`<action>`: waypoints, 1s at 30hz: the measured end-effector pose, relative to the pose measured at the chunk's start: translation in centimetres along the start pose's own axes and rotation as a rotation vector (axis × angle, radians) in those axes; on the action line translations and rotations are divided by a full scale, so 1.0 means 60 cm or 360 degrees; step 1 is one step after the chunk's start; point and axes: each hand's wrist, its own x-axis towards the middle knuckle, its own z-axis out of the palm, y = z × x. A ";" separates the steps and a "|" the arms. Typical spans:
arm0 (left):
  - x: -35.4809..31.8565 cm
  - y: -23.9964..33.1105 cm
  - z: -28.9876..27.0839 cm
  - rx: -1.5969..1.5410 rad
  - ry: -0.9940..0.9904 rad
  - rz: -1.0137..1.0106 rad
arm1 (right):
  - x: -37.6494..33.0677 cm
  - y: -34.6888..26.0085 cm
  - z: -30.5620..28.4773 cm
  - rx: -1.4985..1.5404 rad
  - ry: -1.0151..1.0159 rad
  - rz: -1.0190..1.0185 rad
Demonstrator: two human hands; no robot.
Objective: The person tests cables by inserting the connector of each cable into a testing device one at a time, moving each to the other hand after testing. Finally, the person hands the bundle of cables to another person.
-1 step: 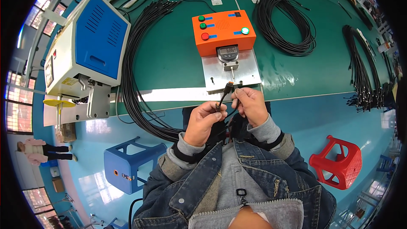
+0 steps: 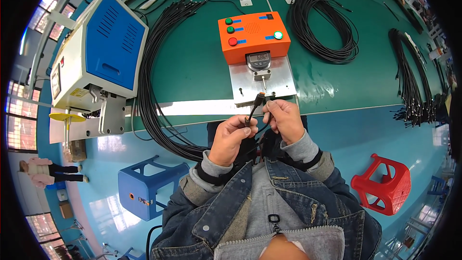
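My left hand and my right hand are close together at the front edge of the green table. Both pinch a thin black cable. The right hand's fingertips hold the cable's end, and its small plug points up at the metal plate. On that plate stands an orange tester box with coloured buttons and a round digital gauge. The rest of the cable drops between my wrists toward my lap.
A long bundle of black cables hangs over the table edge on the left, beside a blue and white machine. A cable coil and another bundle lie at the right. Below are a blue stool and a red stool. A person stands far left.
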 end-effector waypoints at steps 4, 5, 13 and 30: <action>-0.001 -0.001 -0.003 -0.0081 -0.0013 -0.0043 | -0.004 -0.001 0.004 -0.0001 -0.0005 0.0012; 0.000 -0.002 -0.001 -0.0028 0.0001 -0.0044 | -0.006 -0.004 0.004 -0.0008 0.0005 0.0009; 0.000 -0.007 0.007 0.0148 0.0132 -0.0023 | -0.028 -0.006 -0.010 -0.0168 -0.0206 -0.0085; -0.007 -0.030 0.026 0.0898 0.0197 0.0255 | -0.034 -0.017 -0.004 0.0001 0.0029 -0.0435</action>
